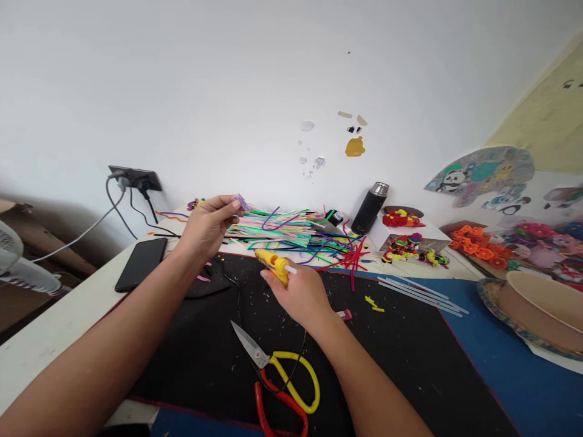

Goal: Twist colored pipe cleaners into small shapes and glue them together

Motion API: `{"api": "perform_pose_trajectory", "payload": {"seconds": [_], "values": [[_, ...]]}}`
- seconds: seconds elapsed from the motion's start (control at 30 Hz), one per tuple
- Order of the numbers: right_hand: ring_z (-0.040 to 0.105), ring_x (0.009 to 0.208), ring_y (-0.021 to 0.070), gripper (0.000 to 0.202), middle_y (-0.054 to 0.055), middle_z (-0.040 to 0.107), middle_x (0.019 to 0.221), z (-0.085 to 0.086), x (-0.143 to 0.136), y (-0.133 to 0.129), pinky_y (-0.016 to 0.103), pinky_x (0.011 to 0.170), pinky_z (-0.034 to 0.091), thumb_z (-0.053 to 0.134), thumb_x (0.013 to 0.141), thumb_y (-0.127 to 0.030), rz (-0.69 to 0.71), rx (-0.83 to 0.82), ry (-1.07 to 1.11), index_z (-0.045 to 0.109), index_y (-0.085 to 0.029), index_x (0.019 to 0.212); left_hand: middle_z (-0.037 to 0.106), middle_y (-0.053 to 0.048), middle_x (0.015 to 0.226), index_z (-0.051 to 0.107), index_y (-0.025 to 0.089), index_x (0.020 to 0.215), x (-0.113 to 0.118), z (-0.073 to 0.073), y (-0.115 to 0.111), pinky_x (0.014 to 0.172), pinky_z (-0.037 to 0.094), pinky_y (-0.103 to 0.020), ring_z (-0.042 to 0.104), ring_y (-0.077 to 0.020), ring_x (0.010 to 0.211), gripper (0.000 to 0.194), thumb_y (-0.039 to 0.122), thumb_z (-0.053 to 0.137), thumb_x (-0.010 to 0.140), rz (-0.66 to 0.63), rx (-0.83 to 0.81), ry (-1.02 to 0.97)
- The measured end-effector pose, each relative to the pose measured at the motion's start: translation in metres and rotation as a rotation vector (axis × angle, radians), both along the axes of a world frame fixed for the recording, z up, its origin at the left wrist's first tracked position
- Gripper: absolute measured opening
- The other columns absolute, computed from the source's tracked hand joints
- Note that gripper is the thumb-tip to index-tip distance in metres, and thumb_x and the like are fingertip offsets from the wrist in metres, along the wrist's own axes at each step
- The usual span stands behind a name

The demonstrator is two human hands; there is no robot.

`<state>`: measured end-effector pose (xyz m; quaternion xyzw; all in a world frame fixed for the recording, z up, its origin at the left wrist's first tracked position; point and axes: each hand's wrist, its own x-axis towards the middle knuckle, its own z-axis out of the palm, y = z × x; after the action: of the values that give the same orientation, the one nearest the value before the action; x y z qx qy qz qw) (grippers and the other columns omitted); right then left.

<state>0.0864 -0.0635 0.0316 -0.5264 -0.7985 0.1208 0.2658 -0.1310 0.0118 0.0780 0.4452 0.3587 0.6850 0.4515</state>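
My left hand [213, 220] is raised at the back of the black mat, its fingers pinching a small purple fuzzy piece [241, 202] that looks like pipe cleaner. In my right hand [298, 294] is a yellow hot glue gun [274, 264], with a white glue stick poking out of its rear. The gun points away and to the left, below and apart from the purple piece. Behind both hands lies a pile of coloured pipe cleaners [277, 227]. Scissors [277, 376] with one yellow and one red handle rest on the mat, partly crossed by a black cord.
A phone [142, 264] lies at the left, near a wall socket [135, 178]. A dark thermos [371, 207] leans beside a white box [410, 233] with small fuzzy figures. Clear glue sticks [421, 295] and yellow bits [374, 304] lie right, before a round container [532, 309].
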Motion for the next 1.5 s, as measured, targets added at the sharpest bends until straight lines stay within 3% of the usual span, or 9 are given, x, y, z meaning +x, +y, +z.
{"api": "perform_pose_trajectory", "payload": {"seconds": [0.1,0.3,0.57,0.87,1.03,1.17,1.3,1.5], "values": [[0.074,0.078,0.0295,0.045,0.011,0.078,0.087,0.0,-0.003,-0.002,0.032,0.064,0.043,0.048,0.102,-0.056,0.046,0.008,-0.167,0.07,-0.019,0.115,0.069,-0.004,0.073,0.076,0.016,0.074,0.003,-0.001,-0.001,0.061,0.046,-0.023,0.061,-0.0133,0.068,0.031,0.034,0.095,0.058,-0.009,-0.012,0.011],[0.076,0.078,0.029,0.045,0.01,0.078,0.085,-0.007,-0.008,-0.002,0.033,0.065,0.045,0.047,0.103,-0.058,0.08,-0.025,-0.348,0.068,-0.018,0.104,0.067,-0.003,0.072,0.075,0.017,0.073,0.006,-0.003,-0.002,0.058,0.044,-0.024,0.06,-0.0136,0.066,0.03,0.036,0.093,0.06,-0.033,-0.008,0.022],[0.076,0.08,0.0296,0.044,0.011,0.078,0.087,-0.015,-0.012,-0.002,0.033,0.064,0.045,0.054,0.1,-0.059,0.138,-0.065,-0.428,0.069,-0.018,0.106,0.069,-0.003,0.072,0.077,0.017,0.075,0.011,-0.007,-0.004,0.06,0.044,-0.025,0.059,-0.013,0.065,0.031,0.039,0.094,0.061,-0.087,-0.028,0.067],[0.074,0.081,0.0249,0.043,0.007,0.078,0.088,-0.005,-0.003,-0.004,0.029,0.065,0.04,0.064,0.093,-0.064,0.271,-0.119,-0.35,0.074,-0.022,0.097,0.069,-0.003,0.07,0.076,0.018,0.076,0.009,-0.011,-0.001,0.058,0.042,-0.025,0.059,-0.0129,0.063,0.028,0.038,0.092,0.065,-0.089,-0.025,0.1],[0.071,0.079,0.0195,0.032,0.004,0.079,0.09,0.006,0.012,0.005,0.027,0.067,0.04,0.063,0.098,-0.051,0.225,-0.164,-0.13,0.076,-0.025,0.112,0.067,-0.003,0.068,0.076,0.018,0.073,0.013,-0.01,-0.003,0.058,0.042,-0.025,0.058,-0.013,0.062,0.03,0.039,0.094,0.061,-0.094,-0.031,0.097],[0.07,0.079,0.0188,0.022,0.003,0.079,0.09,0.013,0.026,0.014,0.027,0.067,0.04,0.058,0.102,-0.035,0.089,-0.132,-0.064,0.078,-0.024,0.105,0.068,-0.003,0.07,0.076,0.018,0.073,0.014,-0.011,-0.003,0.058,0.043,-0.025,0.058,-0.014,0.064,0.029,0.039,0.093,0.062,-0.1,-0.025,0.104],[0.067,0.071,0.019,0.023,0.003,0.077,0.081,0.012,0.034,0.021,0.028,0.063,0.036,0.056,0.102,-0.032,0.022,-0.143,-0.127,0.077,-0.024,0.099,0.069,-0.003,0.07,0.076,0.017,0.073,0.015,-0.012,-0.003,0.059,0.042,-0.025,0.058,-0.013,0.064,0.027,0.036,0.092,0.064,-0.11,-0.021,0.104],[0.069,0.084,0.0231,0.019,0.006,0.079,0.09,0.005,0.038,0.025,0.03,0.065,0.035,0.06,0.098,-0.029,-0.004,-0.177,-0.328,0.078,-0.022,0.097,0.067,-0.003,0.07,0.076,0.017,0.074,0.017,-0.012,-0.003,0.06,0.042,-0.025,0.058,-0.0131,0.065,0.028,0.037,0.093,0.063,-0.126,-0.021,0.105]]}}
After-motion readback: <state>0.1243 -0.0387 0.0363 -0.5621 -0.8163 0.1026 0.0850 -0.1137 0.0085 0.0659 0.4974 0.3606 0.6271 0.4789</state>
